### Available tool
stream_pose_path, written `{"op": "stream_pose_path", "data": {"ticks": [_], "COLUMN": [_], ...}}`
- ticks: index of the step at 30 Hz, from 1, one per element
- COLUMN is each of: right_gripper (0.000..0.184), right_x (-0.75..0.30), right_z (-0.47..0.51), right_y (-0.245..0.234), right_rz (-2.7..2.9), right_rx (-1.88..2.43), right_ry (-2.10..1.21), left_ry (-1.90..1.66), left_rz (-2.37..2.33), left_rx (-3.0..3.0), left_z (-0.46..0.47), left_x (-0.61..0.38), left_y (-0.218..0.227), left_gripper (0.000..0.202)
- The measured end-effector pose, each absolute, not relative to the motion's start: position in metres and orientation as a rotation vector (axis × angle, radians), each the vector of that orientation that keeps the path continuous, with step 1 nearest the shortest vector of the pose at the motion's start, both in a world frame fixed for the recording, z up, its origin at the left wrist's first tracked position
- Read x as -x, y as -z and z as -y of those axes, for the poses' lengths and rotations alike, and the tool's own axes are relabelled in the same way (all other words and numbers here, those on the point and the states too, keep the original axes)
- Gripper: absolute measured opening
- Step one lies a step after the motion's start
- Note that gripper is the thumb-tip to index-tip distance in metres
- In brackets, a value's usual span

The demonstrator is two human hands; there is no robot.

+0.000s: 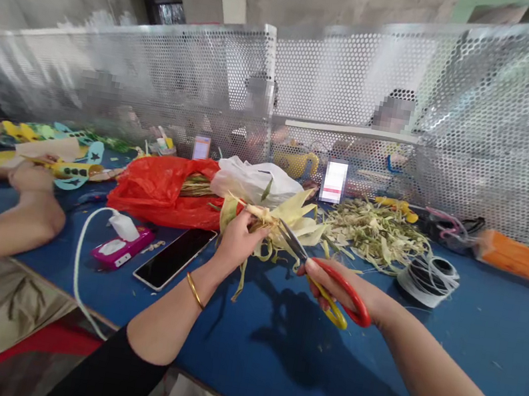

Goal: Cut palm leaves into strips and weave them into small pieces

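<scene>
My left hand is closed round a bundle of pale yellow-green dried leaves, which look like corn husks, held above the blue table. In my right hand is a pair of scissors with one red and one yellow handle loop. Their blades point up and left, reaching the bundle near my left fingers. Whether the blades touch the leaves I cannot tell. Strips of leaf hang below my left hand. Behind the bundle lies a red plastic bag with more dried stalks in it, beside a white plastic bag.
A heap of leaf scraps lies behind my right hand, near a spool of white cord. A phone and a purple power strip with a cable are left. A co-worker's arm rests farther left. A perforated metal screen stands behind.
</scene>
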State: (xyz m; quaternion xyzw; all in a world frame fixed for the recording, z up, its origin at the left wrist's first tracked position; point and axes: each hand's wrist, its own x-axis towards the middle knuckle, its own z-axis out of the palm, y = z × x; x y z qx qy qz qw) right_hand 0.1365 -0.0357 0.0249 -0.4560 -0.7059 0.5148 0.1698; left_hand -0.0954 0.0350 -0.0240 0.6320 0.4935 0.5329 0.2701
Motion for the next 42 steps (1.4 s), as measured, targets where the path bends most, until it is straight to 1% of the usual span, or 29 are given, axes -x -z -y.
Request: {"op": "stream_pose_path", "data": {"ticks": [5,11,17,21,28,30,35,37,39,42], "right_gripper": [0.066,0.062,0.068,0.066,0.055,0.051,0.044,0.042,0.039,0.039], "right_x": [-0.132,-0.131,-0.128,-0.125,-0.119,-0.119,-0.12,-0.119,-0.116,-0.113], "right_z": [0.036,0.037,0.036,0.036,0.036,0.036,0.034,0.035,0.036,0.039], "right_y": [-0.022,-0.022,-0.019,-0.017,-0.011,-0.011,-0.016,-0.018,-0.02,-0.019], "right_rz": [2.032,1.993,1.849,1.792,1.85,1.913,2.094,2.124,2.146,2.156], "right_rx": [1.349,1.287,1.382,1.42,1.527,1.575,1.667,1.715,1.762,1.784], "right_ry": [-1.414,-1.389,-1.517,-1.534,-1.366,-1.234,-0.75,-0.657,-0.6,-0.567], "left_ry": [-1.419,-1.381,-1.36,-1.356,-1.321,-1.324,-1.364,-1.354,-1.318,-1.328], "left_rz": [-1.283,-1.304,-1.293,-1.306,-1.286,-1.256,-1.265,-1.353,-1.454,-1.527], "left_rx": [-1.75,-1.889,-1.987,-2.084,-2.15,-2.146,-2.046,-1.933,-1.807,-1.761], "left_z": [-0.032,-0.027,-0.021,-0.019,-0.019,-0.02,-0.02,-0.017,-0.013,-0.009], "left_x": [0.091,0.086,0.081,0.079,0.08,0.081,0.08,0.078,0.076,0.075], "left_y": [0.024,0.023,0.02,0.017,0.017,0.018,0.016,0.014,0.013,0.011], "left_gripper": [0.036,0.034,0.029,0.027,0.022,0.022,0.025,0.033,0.035,0.027]}}
